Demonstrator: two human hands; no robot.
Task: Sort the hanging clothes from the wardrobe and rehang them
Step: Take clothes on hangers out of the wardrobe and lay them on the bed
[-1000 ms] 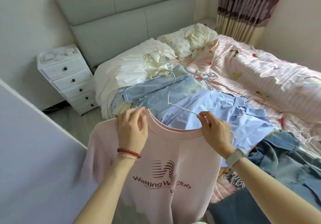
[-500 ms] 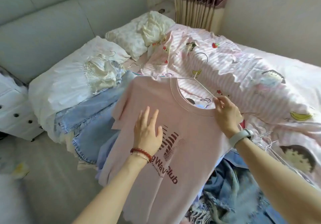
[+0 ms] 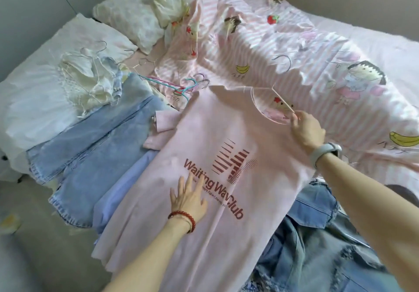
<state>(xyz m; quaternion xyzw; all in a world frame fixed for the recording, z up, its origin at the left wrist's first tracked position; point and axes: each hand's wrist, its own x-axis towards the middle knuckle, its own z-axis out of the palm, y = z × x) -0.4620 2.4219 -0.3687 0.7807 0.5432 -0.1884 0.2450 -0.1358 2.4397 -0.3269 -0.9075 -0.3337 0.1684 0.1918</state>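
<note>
The pink T-shirt (image 3: 217, 137) lay spread face-up on the bed, its printed front legible, resting on top of a lilac-blue shirt (image 3: 127, 183) and partly over the pale denim garments (image 3: 95, 142) to its left. The left hand (image 3: 189, 197) rested flat on the lower chest of the T-shirt, fingers straight and slightly spread, holding nothing; a red bead bracelet (image 3: 183, 218) sat on that wrist. The right hand (image 3: 307, 127) was at the right side of the neckline, its fingers curled and pinching the thin white wire hanger (image 3: 281, 98), which ran out of the neck opening; whether the collar fabric was also caught in the pinch could not be told. A pale watch (image 3: 324, 154) was on the right wrist. Frayed blue denim pieces (image 3: 317, 242) lay under the T-shirt's lower right edge. Further up the bed, several loose hangers (image 3: 181, 85), pink and teal among them, lay just beside the T-shirt's left shoulder. A cream lace garment (image 3: 90, 81) lay on a white pillow (image 3: 40, 83), and a pink striped cartoon-print duvet (image 3: 294, 49) covered the right part of the bed.
</note>
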